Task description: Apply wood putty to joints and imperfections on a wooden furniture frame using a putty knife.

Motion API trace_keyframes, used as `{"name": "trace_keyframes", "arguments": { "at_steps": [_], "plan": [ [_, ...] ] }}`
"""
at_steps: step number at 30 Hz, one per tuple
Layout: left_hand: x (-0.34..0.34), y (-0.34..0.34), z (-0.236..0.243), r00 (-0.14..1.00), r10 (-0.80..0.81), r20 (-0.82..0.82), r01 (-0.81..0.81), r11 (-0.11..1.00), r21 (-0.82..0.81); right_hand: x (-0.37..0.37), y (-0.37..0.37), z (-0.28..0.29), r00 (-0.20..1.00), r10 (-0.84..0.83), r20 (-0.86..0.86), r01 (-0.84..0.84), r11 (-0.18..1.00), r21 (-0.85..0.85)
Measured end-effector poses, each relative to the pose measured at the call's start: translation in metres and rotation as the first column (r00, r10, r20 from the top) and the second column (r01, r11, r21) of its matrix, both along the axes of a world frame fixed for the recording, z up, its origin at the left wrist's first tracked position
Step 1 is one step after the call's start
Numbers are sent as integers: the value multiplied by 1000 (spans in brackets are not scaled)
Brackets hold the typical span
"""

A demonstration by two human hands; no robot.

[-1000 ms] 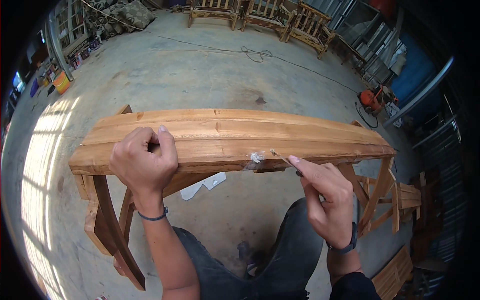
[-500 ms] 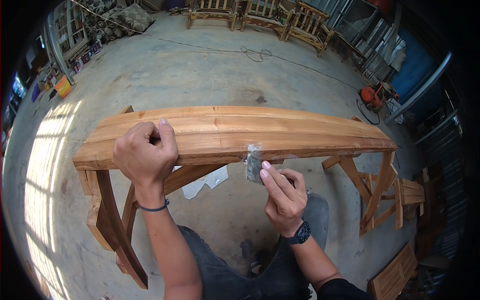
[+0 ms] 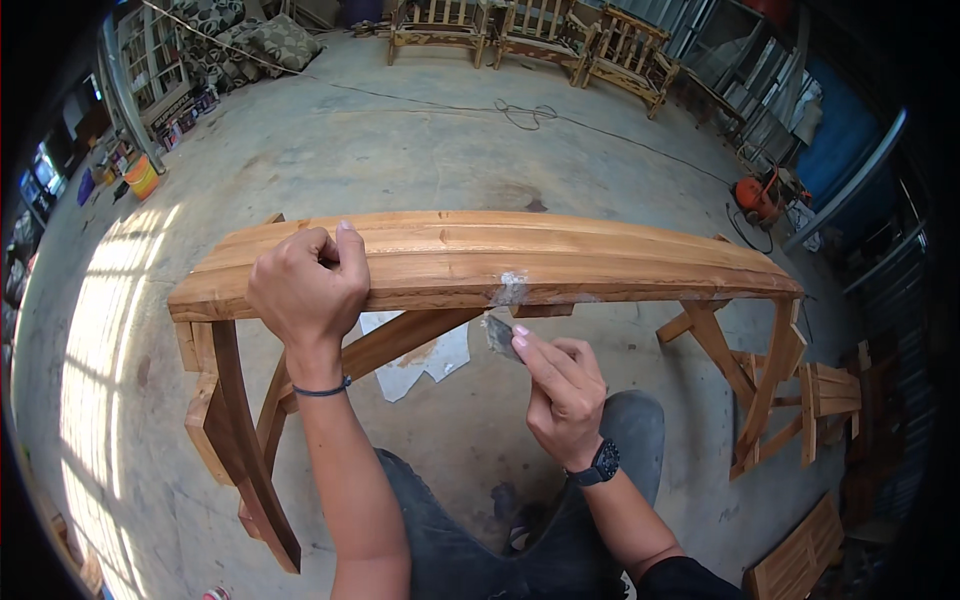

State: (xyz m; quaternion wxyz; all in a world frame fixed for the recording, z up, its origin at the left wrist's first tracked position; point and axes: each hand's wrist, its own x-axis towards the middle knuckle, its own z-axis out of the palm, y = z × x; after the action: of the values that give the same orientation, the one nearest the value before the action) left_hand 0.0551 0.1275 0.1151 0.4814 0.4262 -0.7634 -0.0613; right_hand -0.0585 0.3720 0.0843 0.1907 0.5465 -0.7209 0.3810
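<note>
A long bench-like wooden piece with a plank top spans the view in front of me. A whitish filler patch marks its near edge, around the middle. My left hand is closed in a fist at the near edge, left of the patch; what its curled fingers hold, if anything, is hidden. My right hand pinches a small flat grey scraper between thumb and fingers. The scraper is just below the patch, apart from the wood.
White torn sheets lie on the concrete floor beneath the top. Wooden chair frames stand at the far side. An orange machine sits at the far right, with a cable across the floor. A yellow bucket stands far left.
My right hand has drawn the scraper down off the near edge, uncovering more of the filler patch. My left hand keeps its place on the wood while the view shifts slightly.
</note>
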Motion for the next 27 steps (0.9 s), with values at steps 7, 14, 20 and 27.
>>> {"name": "trace_keyframes", "arguments": {
  "at_steps": [7,14,20,27],
  "plan": [
    [-3,-10,-8,999,-21,-50,20,999,-29,2,-1,-9,994,-15,110,28,992,-124],
    [5,-11,-13,999,-28,-18,28,999,15,10,-17,-20,990,21,138,-5,993,-118],
    [-6,-13,-10,998,-46,-43,45,998,-32,24,16,-30,879,149,453,-119,988,-96],
    [0,-21,-19,995,-69,72,69,998,7,-21,41,7,728,120,675,143,936,-321]
  ]
}}
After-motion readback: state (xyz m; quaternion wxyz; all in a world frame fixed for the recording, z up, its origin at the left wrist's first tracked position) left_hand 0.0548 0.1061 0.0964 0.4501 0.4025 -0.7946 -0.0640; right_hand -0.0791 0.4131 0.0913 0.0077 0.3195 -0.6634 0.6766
